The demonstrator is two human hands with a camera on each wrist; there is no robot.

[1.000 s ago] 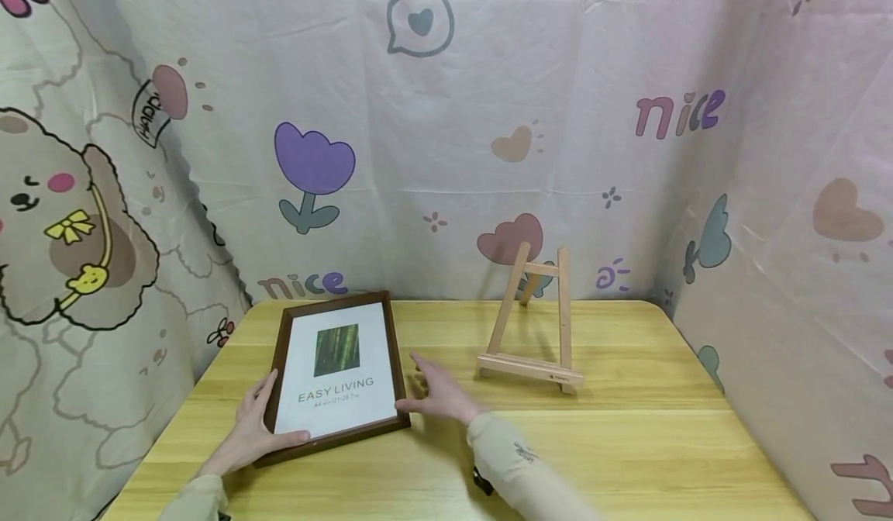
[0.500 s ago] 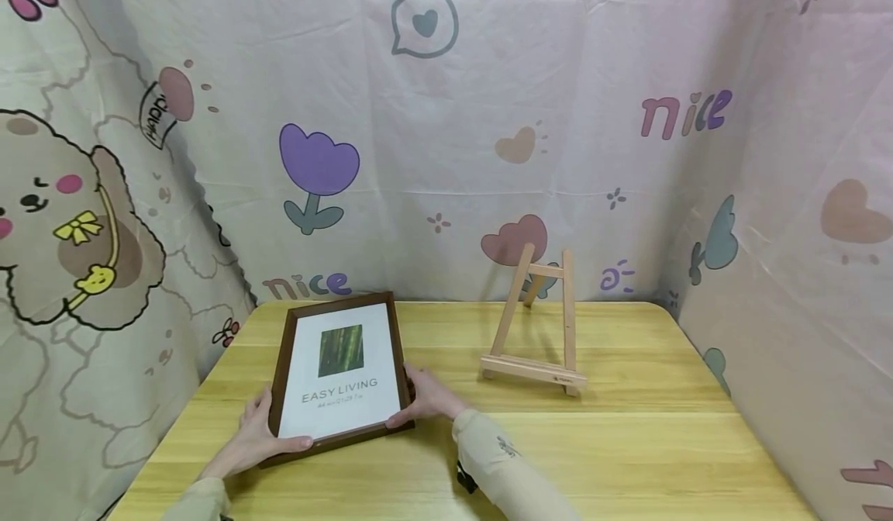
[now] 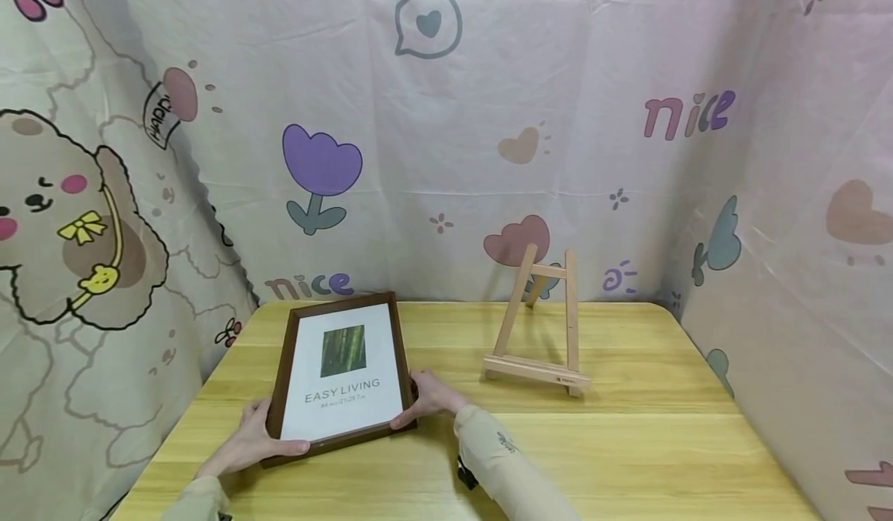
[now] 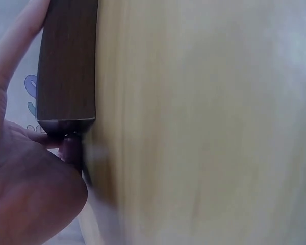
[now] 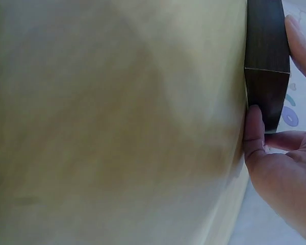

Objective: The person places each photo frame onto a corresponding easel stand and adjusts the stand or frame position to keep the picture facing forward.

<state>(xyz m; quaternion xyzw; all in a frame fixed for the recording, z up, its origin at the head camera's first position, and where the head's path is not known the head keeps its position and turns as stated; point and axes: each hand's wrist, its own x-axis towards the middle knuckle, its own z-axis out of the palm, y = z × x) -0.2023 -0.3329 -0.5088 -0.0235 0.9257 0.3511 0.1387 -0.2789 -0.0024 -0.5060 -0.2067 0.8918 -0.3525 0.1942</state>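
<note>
A dark brown picture frame (image 3: 343, 366) lies face up at the left of the table, slightly turned, its white insert reading "EASY LIVING". My left hand (image 3: 249, 437) holds its lower left corner, thumb over the front border. At the lower right corner, my right hand (image 3: 430, 397) grips the other side, thumb on the border. The left wrist view shows the frame's edge (image 4: 67, 61) between thumb and fingers of my left hand (image 4: 30, 189). In the right wrist view, a fingertip of my right hand (image 5: 290, 168) reaches under the frame's corner (image 5: 268, 97).
A small wooden easel (image 3: 536, 370) stands on the right half of the wooden table (image 3: 628, 459). Behind the table hangs a printed cloth (image 3: 432, 156), and more cloth encloses both sides.
My right hand has moved in from just beside the frame and now grips its right edge. The left hand keeps its hold. The whole head view has shifted slightly.
</note>
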